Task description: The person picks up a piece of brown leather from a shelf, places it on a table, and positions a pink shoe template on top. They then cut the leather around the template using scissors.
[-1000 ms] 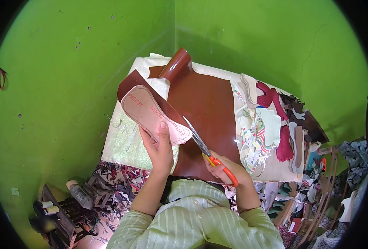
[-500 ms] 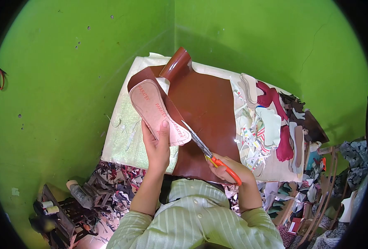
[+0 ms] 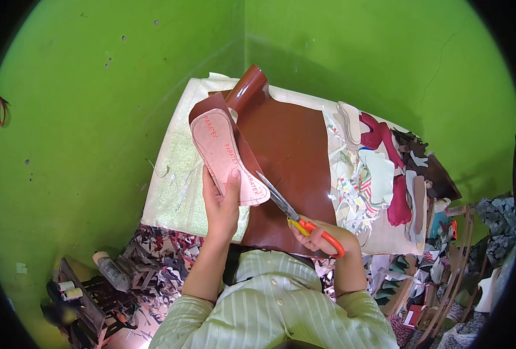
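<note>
My left hand [image 3: 222, 203] is closed around the narrower end of a pinkish shoe insole [image 3: 220, 139] printed "PARATEX" in red, the thumb on its face. Behind the insole is a brown glossy strip of sheet [image 3: 247, 152], which shows along its upper and right edges. My right hand [image 3: 322, 234] grips orange-and-yellow-handled scissors [image 3: 281, 200], their blades pointing up and left. The blade tips are close to the right edge of the insole and the brown strip; whether they touch cannot be told. Beneath both hands lies a large brown sheet [image 3: 295, 151].
A partly rolled brown end [image 3: 249, 87] rises at the back of the pale worktop [image 3: 179, 122]. To the right are white and striped scraps [image 3: 354, 195], maroon cut pieces [image 3: 398, 200] and insole shapes [image 3: 348, 125]. Green walls [image 3: 124, 75] meet behind. Scraps [image 3: 168, 264] litter the floor.
The insole and brown strip have turned slightly clockwise, their upper end moving right. The scissor handles have shifted a little down and right in my right hand.
</note>
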Available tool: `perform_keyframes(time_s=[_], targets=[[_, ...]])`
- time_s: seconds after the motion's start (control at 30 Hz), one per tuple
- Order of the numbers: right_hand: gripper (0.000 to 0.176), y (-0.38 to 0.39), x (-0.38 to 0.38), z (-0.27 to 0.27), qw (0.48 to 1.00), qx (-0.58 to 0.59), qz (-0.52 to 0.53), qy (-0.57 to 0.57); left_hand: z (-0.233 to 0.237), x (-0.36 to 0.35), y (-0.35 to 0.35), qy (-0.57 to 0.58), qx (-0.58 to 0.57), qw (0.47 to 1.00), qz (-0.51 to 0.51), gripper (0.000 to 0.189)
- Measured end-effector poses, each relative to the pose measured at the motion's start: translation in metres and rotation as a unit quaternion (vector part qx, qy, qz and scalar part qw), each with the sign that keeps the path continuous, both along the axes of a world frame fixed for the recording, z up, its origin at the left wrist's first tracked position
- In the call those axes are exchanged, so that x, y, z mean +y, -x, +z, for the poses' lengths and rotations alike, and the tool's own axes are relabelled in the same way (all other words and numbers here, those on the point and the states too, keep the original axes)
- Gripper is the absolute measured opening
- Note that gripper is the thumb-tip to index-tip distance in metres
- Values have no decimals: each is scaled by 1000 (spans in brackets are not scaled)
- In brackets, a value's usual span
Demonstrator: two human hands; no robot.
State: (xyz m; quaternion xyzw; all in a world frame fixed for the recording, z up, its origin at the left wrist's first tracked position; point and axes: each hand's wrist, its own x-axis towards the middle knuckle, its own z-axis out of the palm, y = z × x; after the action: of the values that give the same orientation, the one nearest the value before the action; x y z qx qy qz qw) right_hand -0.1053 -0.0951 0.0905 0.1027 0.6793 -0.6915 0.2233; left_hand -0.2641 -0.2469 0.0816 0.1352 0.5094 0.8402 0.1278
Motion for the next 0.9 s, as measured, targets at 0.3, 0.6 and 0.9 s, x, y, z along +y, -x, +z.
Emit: perform_keyframes(time_s=[0.3,0.6,0.9], targets=[[31,-3,3,-16,991,86,9,-99,4,-3,0,34,32,999,6,43],[25,2,1,1,964,176,35,-194,6,-3,-1,7,23,1000,20,43],[29,0,5,2,985,100,47,-131,7,-4,-2,23,35,999,-16,43]])
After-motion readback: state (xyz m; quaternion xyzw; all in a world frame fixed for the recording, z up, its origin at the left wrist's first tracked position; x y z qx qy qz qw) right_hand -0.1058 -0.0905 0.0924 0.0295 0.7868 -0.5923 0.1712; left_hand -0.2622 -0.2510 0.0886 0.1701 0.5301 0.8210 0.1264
